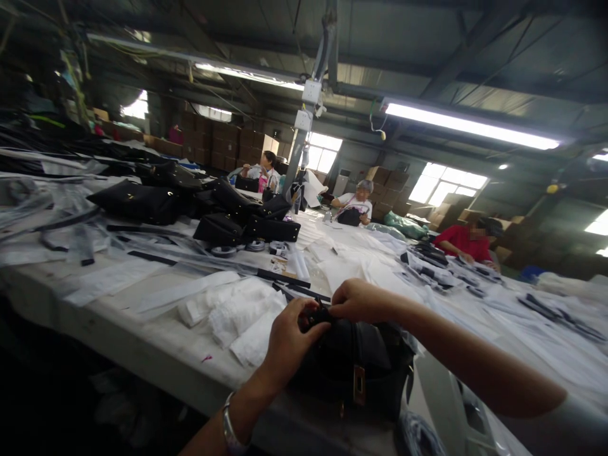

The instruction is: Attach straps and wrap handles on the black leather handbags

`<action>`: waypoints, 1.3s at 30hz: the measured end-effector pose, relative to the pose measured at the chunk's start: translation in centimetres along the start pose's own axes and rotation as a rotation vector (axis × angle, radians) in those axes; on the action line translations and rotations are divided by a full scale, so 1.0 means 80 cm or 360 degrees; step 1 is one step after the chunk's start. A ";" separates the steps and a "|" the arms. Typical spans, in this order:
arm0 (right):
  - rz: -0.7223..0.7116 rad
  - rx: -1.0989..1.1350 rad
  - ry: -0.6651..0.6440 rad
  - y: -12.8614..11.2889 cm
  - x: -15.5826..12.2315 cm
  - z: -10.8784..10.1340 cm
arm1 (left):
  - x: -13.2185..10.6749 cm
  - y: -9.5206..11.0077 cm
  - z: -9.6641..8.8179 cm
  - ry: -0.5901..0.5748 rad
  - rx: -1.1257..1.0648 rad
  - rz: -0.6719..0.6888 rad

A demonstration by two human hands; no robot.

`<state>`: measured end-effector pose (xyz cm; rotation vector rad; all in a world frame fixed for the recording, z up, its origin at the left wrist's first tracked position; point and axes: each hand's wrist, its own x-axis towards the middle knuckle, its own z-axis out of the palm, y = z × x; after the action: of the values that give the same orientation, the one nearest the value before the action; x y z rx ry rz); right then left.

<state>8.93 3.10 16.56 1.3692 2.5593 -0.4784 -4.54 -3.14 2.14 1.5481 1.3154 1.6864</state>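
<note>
A black handbag (365,354) with gold-coloured metal fittings sits at the near edge of the table in front of me. My left hand (292,335), a silver bangle on its wrist, pinches a small black piece (317,316) at the bag's far left side between thumb and fingers. Close against it, my right hand (356,301) is closed on the same spot from the other side. Whether that piece is a strap end or part of the bag's edge, I cannot tell. The fingertips partly cover it.
Folded white cloth-like sheets (242,310) lie to the left of the bag. Behind them several black handbags (142,201) are piled among clear plastic and dark strips. Three other people sit farther off around the table (156,354). A post (295,158) with sockets rises beyond.
</note>
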 end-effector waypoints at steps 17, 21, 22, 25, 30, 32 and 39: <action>-0.0169 -0.0334 0.0050 -0.002 -0.012 -0.007 | 0.005 -0.022 -0.001 -0.0251 0.0503 0.0627; -0.0195 -0.0473 0.0008 -0.023 -0.012 -0.015 | 0.007 -0.013 -0.004 -0.0354 0.0430 0.0581; -0.0211 -0.0470 -0.0029 -0.026 -0.010 -0.014 | 0.007 -0.012 -0.005 -0.0361 0.0379 0.0552; -0.0234 -0.0450 -0.0053 -0.031 -0.005 -0.006 | 0.003 -0.010 -0.004 -0.0351 0.0195 0.0458; -0.0168 -0.0476 0.0170 -0.023 -0.008 0.002 | 0.006 -0.010 -0.003 -0.0184 0.0065 0.0253; -0.0124 -0.0424 0.0156 -0.014 -0.010 0.001 | 0.011 -0.010 -0.007 -0.0186 0.0064 0.0204; -0.0166 -0.0146 -0.0020 0.008 -0.005 0.004 | 0.031 -0.023 -0.029 -0.0520 -0.0128 0.0301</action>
<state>9.73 3.03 16.30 1.2034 2.6172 -0.3801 -7.71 -1.01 1.94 1.8527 0.9499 1.4906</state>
